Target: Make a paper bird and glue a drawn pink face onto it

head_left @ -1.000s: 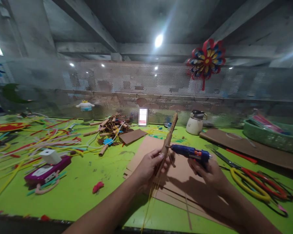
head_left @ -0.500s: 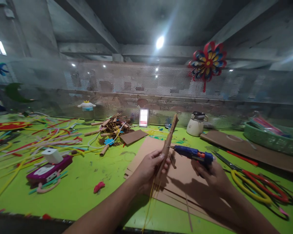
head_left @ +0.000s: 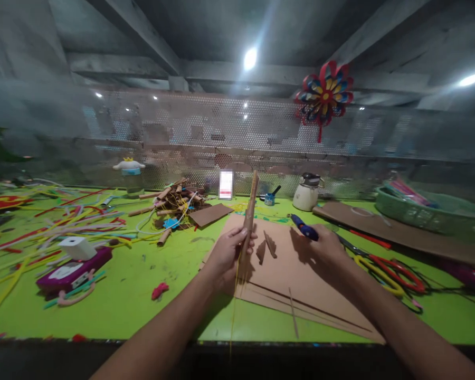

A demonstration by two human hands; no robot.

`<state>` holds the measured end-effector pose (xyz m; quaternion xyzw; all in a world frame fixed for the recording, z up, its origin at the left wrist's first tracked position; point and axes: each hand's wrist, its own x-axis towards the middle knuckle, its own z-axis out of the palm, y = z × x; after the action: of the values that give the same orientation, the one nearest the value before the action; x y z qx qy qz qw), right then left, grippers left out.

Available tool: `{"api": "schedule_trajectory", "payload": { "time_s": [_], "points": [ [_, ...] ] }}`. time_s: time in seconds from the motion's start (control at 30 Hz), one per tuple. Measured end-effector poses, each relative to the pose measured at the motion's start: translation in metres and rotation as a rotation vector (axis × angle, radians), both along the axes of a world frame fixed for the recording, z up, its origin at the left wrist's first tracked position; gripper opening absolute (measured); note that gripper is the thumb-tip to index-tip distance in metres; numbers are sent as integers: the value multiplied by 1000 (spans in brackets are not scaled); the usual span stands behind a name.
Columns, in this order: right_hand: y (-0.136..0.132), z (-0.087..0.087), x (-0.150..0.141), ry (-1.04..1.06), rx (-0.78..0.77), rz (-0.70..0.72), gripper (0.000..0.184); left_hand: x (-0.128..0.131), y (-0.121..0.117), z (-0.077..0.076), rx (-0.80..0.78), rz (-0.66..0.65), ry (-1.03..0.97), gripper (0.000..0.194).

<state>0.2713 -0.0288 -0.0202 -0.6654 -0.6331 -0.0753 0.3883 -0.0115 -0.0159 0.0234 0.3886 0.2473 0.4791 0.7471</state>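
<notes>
My left hand [head_left: 230, 252] is closed around a rolled brown cardboard tube [head_left: 250, 208], which stands nearly upright above the stacked cardboard sheets [head_left: 301, 282]. Thin yellow strands [head_left: 234, 311] hang below that hand. My right hand [head_left: 328, 244] grips a dark blue glue gun [head_left: 305, 229], its nozzle pointing up and left, apart from the tube. Two small torn-looking brown cardboard pieces [head_left: 271, 246] lie on the sheets between my hands. A narrow strip [head_left: 293, 314] rests across the sheets' front edge.
Scissors [head_left: 380, 279] with yellow and red handles lie right. Behind stand a pale jug [head_left: 306, 194], a green basket [head_left: 427, 211] and a lit phone [head_left: 226, 184]. Cardboard rolls [head_left: 178, 198] are heaped left of centre, near pipe cleaners [head_left: 71, 227] and a purple power strip [head_left: 75, 270].
The glue gun has moved away from the tube, and its nozzle now tilts upward. The tube stands more upright. A brown piece near the tube now shows lying on the sheets. The view has shifted.
</notes>
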Motion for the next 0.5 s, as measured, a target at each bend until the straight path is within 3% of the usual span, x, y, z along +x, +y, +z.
{"api": "schedule_trajectory", "payload": {
  "time_s": [0.13, 0.27, 0.5],
  "points": [
    [12, -4, 17, -72, -73, 29, 19, 0, 6, -3, -4, 37, 3, 11],
    [1, 3, 15, -118, -110, 69, 27, -2, 10, -3, 0, 67, 10, 15],
    [-17, 27, -54, -145, -127, 89, 22, 0, 13, -7, 15, 57, 47, 10]
  ]
}}
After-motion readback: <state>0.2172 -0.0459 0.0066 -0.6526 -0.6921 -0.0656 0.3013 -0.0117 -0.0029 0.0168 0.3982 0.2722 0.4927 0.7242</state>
